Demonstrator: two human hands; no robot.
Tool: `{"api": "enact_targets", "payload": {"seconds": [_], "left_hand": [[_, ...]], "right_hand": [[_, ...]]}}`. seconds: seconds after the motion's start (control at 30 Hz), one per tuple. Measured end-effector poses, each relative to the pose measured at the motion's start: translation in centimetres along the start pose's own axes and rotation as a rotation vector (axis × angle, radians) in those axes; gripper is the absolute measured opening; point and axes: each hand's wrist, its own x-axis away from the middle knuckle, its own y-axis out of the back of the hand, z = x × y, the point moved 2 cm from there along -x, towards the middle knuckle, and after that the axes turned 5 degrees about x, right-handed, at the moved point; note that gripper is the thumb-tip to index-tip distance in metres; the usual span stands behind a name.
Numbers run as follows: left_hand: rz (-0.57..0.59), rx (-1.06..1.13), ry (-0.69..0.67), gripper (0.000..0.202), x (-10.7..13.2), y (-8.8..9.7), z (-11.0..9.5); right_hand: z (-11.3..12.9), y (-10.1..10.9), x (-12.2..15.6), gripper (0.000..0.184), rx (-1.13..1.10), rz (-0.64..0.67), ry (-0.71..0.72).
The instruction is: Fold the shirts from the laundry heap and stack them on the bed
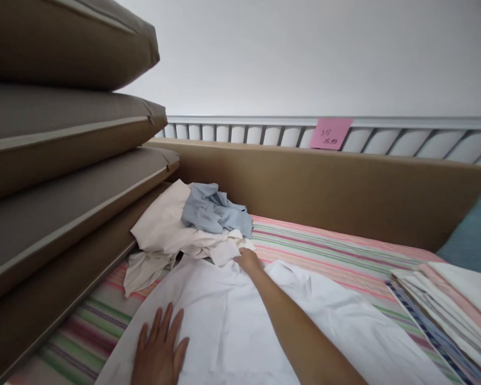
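A white shirt (pixel 224 321) is spread over the striped bed sheet (pixel 304 240) in front of me. My left hand (pixel 160 345) lies flat on its lower left part, palm down with fingers spread. Farther away, my right hand (pixel 248 260) is closed on the white cloth at the shirt's far, collar end; its fingertips are partly hidden. Just beyond that hand is a rumpled heap with an off-white garment (pixel 163 219) and a light blue garment (pixel 216 208) on top of it.
Several grey-brown cushions (pixel 75 128) are stacked along the left. A long brown padded board (pixel 324 187) stands against the white railing, with a pink note (pixel 330 133) above it. Folded clothes (pixel 457 310) are piled at the right. Blue fabric (pixel 475 235) lies behind them.
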Motion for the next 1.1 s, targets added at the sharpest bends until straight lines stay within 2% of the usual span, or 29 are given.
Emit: {"api": "enact_targets", "payload": {"seconds": [0.1,0.27,0.43,0.6,0.7,0.8,0.97,1.1], "left_hand": [[-0.022,0.017,-0.007,0.049,0.1,0.2,-0.2],[-0.031,0.054,0.008,0.049,0.1,1.0,-0.6],[-0.024,0.080,0.021,0.050,-0.1,1.3,-0.9],[-0.007,0.048,0.018,0.052,-0.3,1.3,-0.9],[0.022,0.028,0.025,0.054,-0.3,1.6,-1.0],[0.046,0.031,0.025,0.055,-0.4,1.8,-0.9],[0.074,0.063,0.030,0.055,-0.7,1.7,-0.7],[0.087,0.068,0.041,0.055,-0.8,1.8,-0.7]], "right_hand": [[-0.5,5.3,-0.8,0.016,-0.082,-0.127,0.023],[0.1,17.7,-0.2,0.010,-0.247,-0.429,0.029],[0.7,27.7,4.9,0.018,-0.472,-0.638,0.081],[0.3,34.7,12.4,0.016,-0.582,-0.794,0.127],[0.2,37.0,17.3,0.018,-0.572,-0.826,0.164],[0.7,38.0,22.6,0.019,-0.430,-0.834,0.235],[0.6,38.3,32.5,0.022,-0.279,-0.855,0.370],[-2.2,37.5,39.5,0.025,-0.135,-0.940,0.363]]}}
